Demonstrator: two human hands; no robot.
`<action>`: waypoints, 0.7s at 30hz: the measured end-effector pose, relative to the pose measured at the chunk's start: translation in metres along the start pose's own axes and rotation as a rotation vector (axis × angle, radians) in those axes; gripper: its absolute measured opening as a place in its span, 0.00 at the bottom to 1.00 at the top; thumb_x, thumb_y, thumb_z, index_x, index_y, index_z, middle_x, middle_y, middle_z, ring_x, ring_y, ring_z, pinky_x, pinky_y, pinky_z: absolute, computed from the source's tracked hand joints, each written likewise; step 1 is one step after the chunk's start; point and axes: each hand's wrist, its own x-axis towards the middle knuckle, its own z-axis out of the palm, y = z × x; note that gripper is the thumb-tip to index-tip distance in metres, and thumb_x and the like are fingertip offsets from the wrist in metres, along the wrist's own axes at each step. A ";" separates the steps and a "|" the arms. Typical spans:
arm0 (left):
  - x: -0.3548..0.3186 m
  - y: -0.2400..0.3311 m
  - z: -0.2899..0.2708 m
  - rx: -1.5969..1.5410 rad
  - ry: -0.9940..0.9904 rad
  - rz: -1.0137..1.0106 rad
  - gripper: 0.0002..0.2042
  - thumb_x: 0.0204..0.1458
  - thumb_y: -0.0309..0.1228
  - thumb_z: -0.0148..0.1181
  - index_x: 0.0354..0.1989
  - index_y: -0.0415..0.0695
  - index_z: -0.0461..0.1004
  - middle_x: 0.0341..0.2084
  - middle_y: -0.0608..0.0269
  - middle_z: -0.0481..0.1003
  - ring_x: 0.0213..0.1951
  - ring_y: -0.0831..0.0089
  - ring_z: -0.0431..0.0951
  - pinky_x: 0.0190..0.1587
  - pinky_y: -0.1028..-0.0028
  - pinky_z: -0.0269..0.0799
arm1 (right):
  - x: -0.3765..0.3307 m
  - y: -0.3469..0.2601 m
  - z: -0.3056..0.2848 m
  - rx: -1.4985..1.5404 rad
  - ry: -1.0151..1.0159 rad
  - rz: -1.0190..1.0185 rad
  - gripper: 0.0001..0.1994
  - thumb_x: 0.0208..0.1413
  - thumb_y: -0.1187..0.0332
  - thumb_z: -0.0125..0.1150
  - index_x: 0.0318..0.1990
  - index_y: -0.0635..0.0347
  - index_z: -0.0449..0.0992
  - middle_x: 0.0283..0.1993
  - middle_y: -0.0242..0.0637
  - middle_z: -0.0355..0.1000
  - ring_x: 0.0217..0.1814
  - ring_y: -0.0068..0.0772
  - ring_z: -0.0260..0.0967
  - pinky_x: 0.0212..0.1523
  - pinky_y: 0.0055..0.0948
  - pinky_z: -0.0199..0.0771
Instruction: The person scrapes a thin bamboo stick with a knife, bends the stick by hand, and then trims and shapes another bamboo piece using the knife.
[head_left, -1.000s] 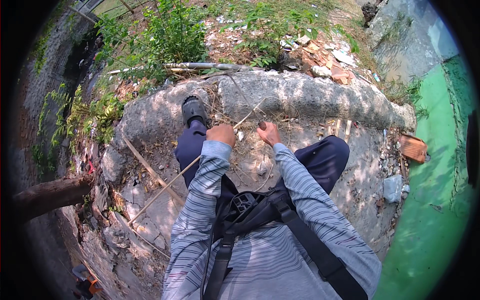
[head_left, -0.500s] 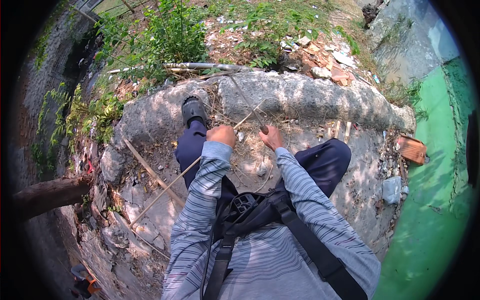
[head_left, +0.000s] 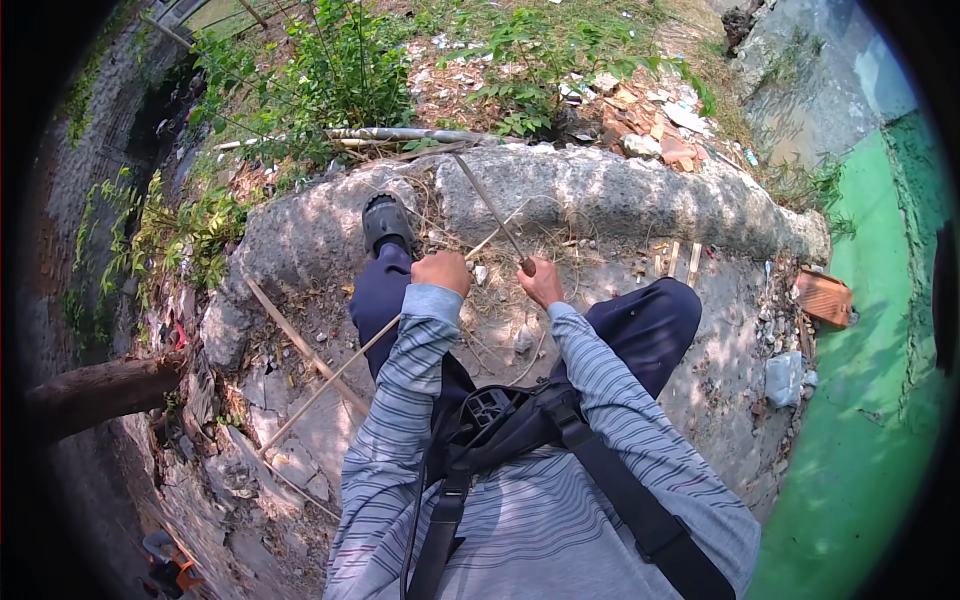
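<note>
My left hand is closed around a thin pale stick, perhaps a split bamboo strip. The stick runs from the lower left, up through the fist, and out on its far side. In my right hand is the brown handle of a long knife, its narrow blade pointing away and to the left. The blade crosses the stick's far end just beyond my left hand; whether the two touch, I cannot tell. Thin shavings lie scattered on the ground between my legs.
A low concrete kerb curves across ahead, my shoe against it. A wooden slat lies at left, near a log. Short pale strips rest at right, with an orange-brown block and a plastic bag beyond.
My right hand and the knife have shifted slightly left, and the blade sits a little differently over the stick. The left hand has stayed nearly in place, still gripping the stick.
</note>
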 end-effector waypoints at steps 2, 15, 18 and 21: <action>0.000 0.006 -0.003 0.023 0.016 0.026 0.14 0.58 0.33 0.53 0.42 0.44 0.86 0.42 0.51 0.84 0.45 0.51 0.85 0.46 0.55 0.80 | -0.001 0.015 0.000 0.044 0.023 0.027 0.14 0.50 0.59 0.63 0.33 0.63 0.77 0.30 0.53 0.77 0.36 0.56 0.76 0.38 0.48 0.73; -0.006 0.010 -0.013 -0.022 -0.016 0.011 0.14 0.56 0.32 0.54 0.44 0.44 0.84 0.45 0.48 0.82 0.47 0.50 0.84 0.49 0.55 0.80 | 0.000 0.040 0.002 0.002 -0.007 0.163 0.13 0.51 0.60 0.62 0.33 0.63 0.79 0.33 0.54 0.78 0.38 0.60 0.76 0.41 0.49 0.74; -0.005 0.009 -0.010 -0.025 -0.005 0.028 0.14 0.56 0.33 0.54 0.44 0.44 0.84 0.45 0.48 0.82 0.47 0.50 0.84 0.49 0.54 0.80 | 0.004 0.047 -0.008 -0.058 -0.052 0.298 0.15 0.53 0.57 0.60 0.37 0.61 0.81 0.37 0.56 0.79 0.44 0.61 0.77 0.46 0.51 0.75; -0.004 0.010 -0.011 -0.021 0.001 0.030 0.14 0.56 0.33 0.54 0.44 0.44 0.84 0.45 0.48 0.82 0.47 0.50 0.84 0.49 0.54 0.80 | 0.013 0.058 -0.015 -0.210 -0.031 0.352 0.17 0.51 0.56 0.61 0.40 0.60 0.83 0.39 0.56 0.80 0.46 0.61 0.77 0.50 0.51 0.75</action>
